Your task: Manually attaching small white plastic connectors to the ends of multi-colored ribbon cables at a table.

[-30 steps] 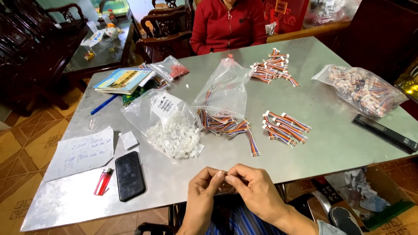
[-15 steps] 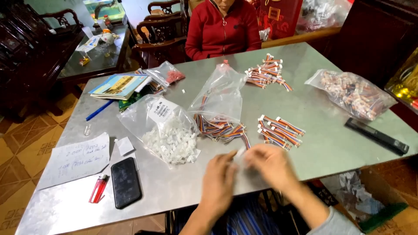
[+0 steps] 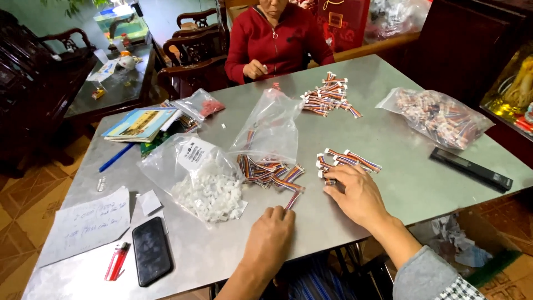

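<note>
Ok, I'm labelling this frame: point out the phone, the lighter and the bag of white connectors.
phone (image 3: 151,258), head view, middle of its dark screen
lighter (image 3: 116,261), head view, middle of its red body
bag of white connectors (image 3: 208,193), head view, on the white heap inside

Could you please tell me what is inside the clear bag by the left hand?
The clear bag holds a heap of small white plastic connectors; a white label hides whatever lies beneath it.

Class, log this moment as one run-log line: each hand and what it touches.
left hand: on striped cable | right hand: on finished cable pile | bag of white connectors: beside left hand
</note>
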